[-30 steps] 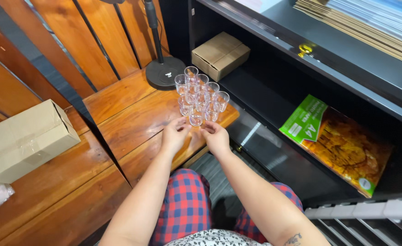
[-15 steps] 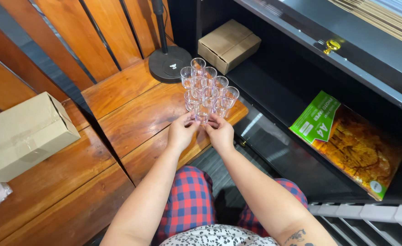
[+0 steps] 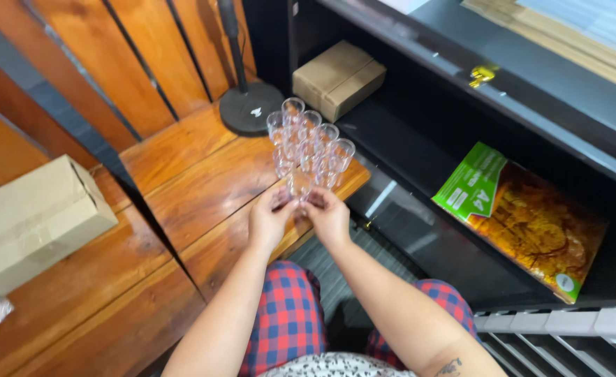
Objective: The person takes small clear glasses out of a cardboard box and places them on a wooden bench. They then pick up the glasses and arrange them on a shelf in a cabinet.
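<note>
grip: left hand (image 3: 269, 222) and right hand (image 3: 330, 215) both pinch the nearest clear plastic cup (image 3: 298, 186) from opposite sides, fingertips closed on its lower part; exact finger contact partly hidden by the cup itself.
wooden platform (image 3: 203, 188): orange-brown planks, carries the cup cluster near its right front corner; hands reach over its front edge.
black shelf unit (image 3: 420, 132): right of the platform, open compartments, dark inside.
large cardboard box (image 3: 32, 220): on the lower wooden step at far left, well apart from the hands.
paper ream pack (image 3: 517, 220): green and orange wrapper, leaning on the lower shelf, well right of the cups.
small cardboard box (image 3: 339, 78): taped, in the shelf compartment just behind the cups.
stand base (image 3: 251, 109): round, black, pole rising from it, on the platform just behind the cluster.
cup cluster (image 3: 308, 143): clear plastic cups, upright, packed touching each other in rows; held cup sits at the front of the group, touching its neighbours.
legs (image 3: 287, 314): red-blue checked trousers, below the forearms.
gold clip (image 3: 484, 73): small, on the shelf's upper edge, far from the hands.
</note>
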